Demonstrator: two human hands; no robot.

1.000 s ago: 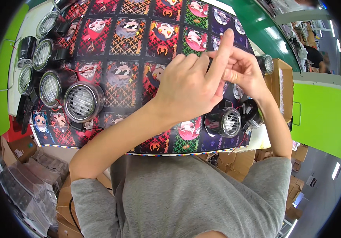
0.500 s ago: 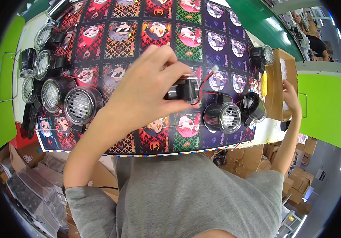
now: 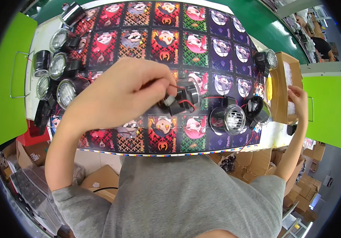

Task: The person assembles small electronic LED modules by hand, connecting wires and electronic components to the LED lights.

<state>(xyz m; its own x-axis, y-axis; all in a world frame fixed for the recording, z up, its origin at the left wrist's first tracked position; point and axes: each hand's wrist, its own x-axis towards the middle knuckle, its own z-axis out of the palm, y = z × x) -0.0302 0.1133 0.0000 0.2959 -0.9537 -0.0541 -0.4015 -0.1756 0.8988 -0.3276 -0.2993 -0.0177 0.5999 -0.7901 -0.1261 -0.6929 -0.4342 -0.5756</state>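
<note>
My left hand (image 3: 127, 93) is over the middle of the table, its fingers pinched on the wire lead with a white connector (image 3: 169, 100). That lead belongs to a small black round lamp (image 3: 187, 97) with a clear rim and red wire, just right of the fingertips; whether it rests on the table or hangs from them I cannot tell. At the right, my right hand (image 3: 298, 104) reaches into an open cardboard box (image 3: 279, 89) holding clear plastic packing (image 3: 287, 73). Its fingers are curled together, and what they hold is not visible. Another black lamp (image 3: 229, 119) stands between the hands.
A printed sheet (image 3: 166, 51) of cartoon cards covers the table. Several round black lamps (image 3: 66, 93) line its left side; a lamp (image 3: 265, 60) and an opened housing (image 3: 255, 109) sit near the box. Green panels (image 3: 327, 107) flank the table, and cartons (image 3: 246, 162) stand below.
My left hand has shifted from gripping the lamp's body to pinching its lead, and the lamp has turned. My right hand stays at the box, its fingers slightly drawn back.
</note>
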